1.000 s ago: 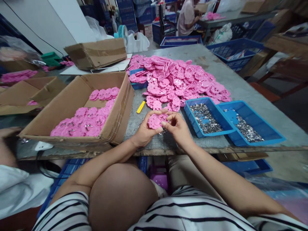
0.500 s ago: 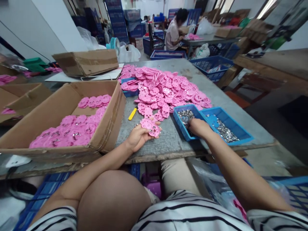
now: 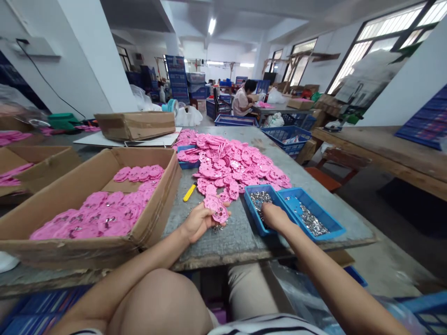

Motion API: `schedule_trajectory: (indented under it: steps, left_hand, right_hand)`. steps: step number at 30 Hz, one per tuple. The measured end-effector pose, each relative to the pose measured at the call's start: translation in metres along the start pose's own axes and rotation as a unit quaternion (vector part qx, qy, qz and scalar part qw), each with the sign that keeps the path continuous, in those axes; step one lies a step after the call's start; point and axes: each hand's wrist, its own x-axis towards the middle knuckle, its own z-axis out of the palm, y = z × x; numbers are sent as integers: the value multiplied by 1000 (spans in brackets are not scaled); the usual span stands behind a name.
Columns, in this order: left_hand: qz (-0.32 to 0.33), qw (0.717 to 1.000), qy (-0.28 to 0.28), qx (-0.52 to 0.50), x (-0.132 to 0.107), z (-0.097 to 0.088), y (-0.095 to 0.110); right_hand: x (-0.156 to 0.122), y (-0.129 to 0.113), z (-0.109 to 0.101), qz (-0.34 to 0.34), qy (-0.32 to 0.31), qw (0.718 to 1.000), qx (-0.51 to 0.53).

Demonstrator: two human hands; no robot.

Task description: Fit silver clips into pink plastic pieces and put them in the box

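My left hand [image 3: 197,223] grips a pink scallop-edged plastic piece [image 3: 216,208] between thumb and fingers, above the near part of the table. Small shiny metal bits show around and under that piece. My right hand [image 3: 274,215] reaches into the left blue tray [image 3: 249,200], its bent fingers among small silver metal parts [image 3: 259,198]. Its fingertips are hidden, so what they pinch does not show. Beside it, a second blue tray [image 3: 337,228] holds more metal parts [image 3: 314,223]. Beyond both hands lies a large pile of similar pink pieces [image 3: 233,163].
On the left stands an open cardboard box [image 3: 153,232] with rows of pink pieces carrying metal parts. A yellow-handled tool [image 3: 189,192] lies beside it. A flattened carton [image 3: 136,125] rests behind. Another person [image 3: 241,100] sits at a far table, with blue crates [image 3: 286,139] nearer.
The head camera has tilted up, so the table sits lower in view and more of the room shows. My left hand still holds the pink piece; my right hand stays in the left tray.
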Motion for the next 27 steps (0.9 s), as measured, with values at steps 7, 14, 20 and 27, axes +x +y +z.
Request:
schedule_trajectory:
  steps: [7, 14, 20, 27]
  left_hand:
    - [5, 999, -24, -28, 5, 0, -2]
    - [1, 999, -24, -28, 4, 2, -3]
    - [9, 999, -21, -34, 4, 4, -1]
    - [0, 998, 62, -12, 6, 7, -3]
  right_hand:
    - [7, 9, -1, 10, 50, 997, 58]
    - [10, 18, -5, 0, 104, 980, 172]
    - [13, 65, -30, 78, 201, 927, 306]
    - [5, 96, -16, 136, 187, 846, 480]
